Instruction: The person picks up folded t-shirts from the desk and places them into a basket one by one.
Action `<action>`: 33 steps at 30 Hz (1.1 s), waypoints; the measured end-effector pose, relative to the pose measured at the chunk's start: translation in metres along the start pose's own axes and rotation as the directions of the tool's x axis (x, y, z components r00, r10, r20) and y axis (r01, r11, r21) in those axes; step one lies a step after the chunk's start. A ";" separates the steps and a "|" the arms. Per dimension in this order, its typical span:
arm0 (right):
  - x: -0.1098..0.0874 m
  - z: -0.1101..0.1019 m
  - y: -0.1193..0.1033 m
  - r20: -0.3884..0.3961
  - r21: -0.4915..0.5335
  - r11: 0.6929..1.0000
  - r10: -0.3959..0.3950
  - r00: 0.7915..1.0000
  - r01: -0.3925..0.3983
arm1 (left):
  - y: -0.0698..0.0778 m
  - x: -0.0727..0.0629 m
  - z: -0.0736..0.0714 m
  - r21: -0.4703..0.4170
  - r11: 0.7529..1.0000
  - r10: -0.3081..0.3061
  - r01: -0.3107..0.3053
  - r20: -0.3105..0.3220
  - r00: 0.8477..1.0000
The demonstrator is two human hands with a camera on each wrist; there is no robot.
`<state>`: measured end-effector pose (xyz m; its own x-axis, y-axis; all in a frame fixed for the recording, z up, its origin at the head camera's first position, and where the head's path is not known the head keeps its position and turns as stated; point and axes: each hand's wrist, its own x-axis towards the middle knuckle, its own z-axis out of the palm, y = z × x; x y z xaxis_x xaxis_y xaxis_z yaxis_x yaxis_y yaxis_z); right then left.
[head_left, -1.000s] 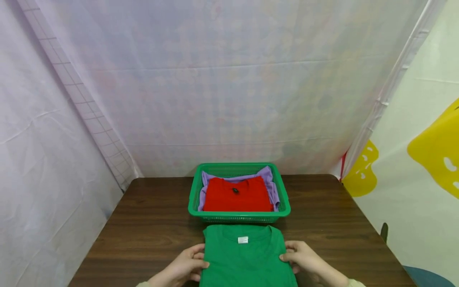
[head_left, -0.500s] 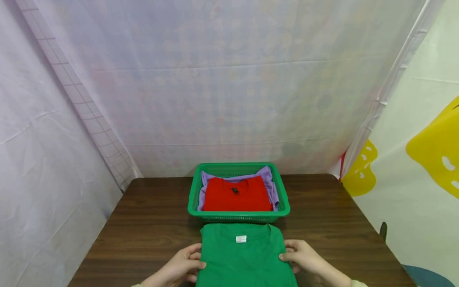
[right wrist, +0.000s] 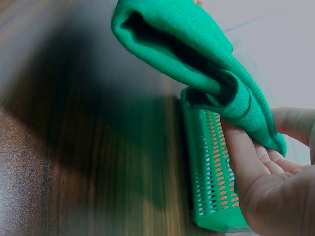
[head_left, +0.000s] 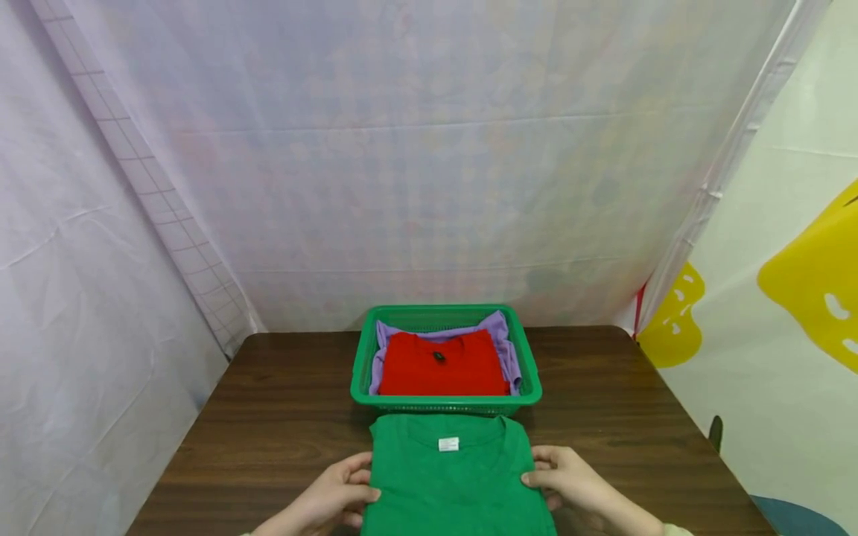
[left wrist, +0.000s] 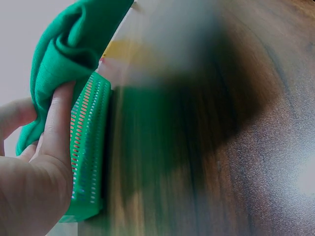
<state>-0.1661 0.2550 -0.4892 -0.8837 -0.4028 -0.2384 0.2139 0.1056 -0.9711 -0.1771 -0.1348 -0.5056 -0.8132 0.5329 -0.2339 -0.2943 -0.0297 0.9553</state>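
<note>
A folded green T-shirt [head_left: 456, 476] with a white neck label is held up above the table by both hands. My left hand [head_left: 335, 495] pinches its left edge, thumb on top and fingers underneath. On the opposite edge my right hand [head_left: 570, 482] grips it the same way. Both wrist views show the shirt's folded layers [right wrist: 197, 64] raised off the wood. Just beyond the shirt stands a green plastic basket [head_left: 445, 400]. Inside lies a folded red shirt [head_left: 442, 372] with a small dark mark, on top of purple cloth [head_left: 497, 327].
The dark wooden table [head_left: 281, 417] extends to both sides of the basket. Pale cloth sheets [head_left: 429, 186] hang behind it and at the left. At the right a white sheet carries yellow shapes [head_left: 670, 327].
The green shirt has shifted slightly forward and its left edge slightly leftward. The left hand has moved a little left with it, and the right hand is nearly still. Basket contents look unchanged.
</note>
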 end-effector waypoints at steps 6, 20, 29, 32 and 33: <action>-0.003 0.000 -0.007 0.029 0.014 1.000 -0.012 1.000 0.011 | 0.007 -0.005 0.001 0.006 1.000 0.005 -0.005 0.005 1.000; -0.007 0.002 -0.015 0.079 0.058 0.998 -0.030 0.996 0.026 | 0.016 -0.012 0.000 0.019 1.000 0.005 -0.005 0.026 1.000; -0.012 0.004 -0.024 0.065 0.052 0.999 -0.015 0.998 0.011 | 0.022 -0.017 0.000 0.026 0.999 0.032 -0.033 0.041 0.999; -0.013 0.004 -0.027 0.075 0.054 0.998 -0.018 0.997 0.014 | 0.024 -0.018 0.001 0.020 0.999 0.037 -0.038 0.046 0.998; -0.013 0.004 -0.028 0.075 0.055 0.998 -0.023 0.997 0.018 | 0.025 -0.018 0.001 0.017 0.999 0.037 -0.037 0.047 0.998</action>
<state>-0.1590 0.2541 -0.4587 -0.8545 -0.4722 -0.2163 0.2203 0.0477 -0.9743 -0.1697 -0.1442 -0.4777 -0.7989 0.5707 -0.1901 -0.2554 -0.0357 0.9662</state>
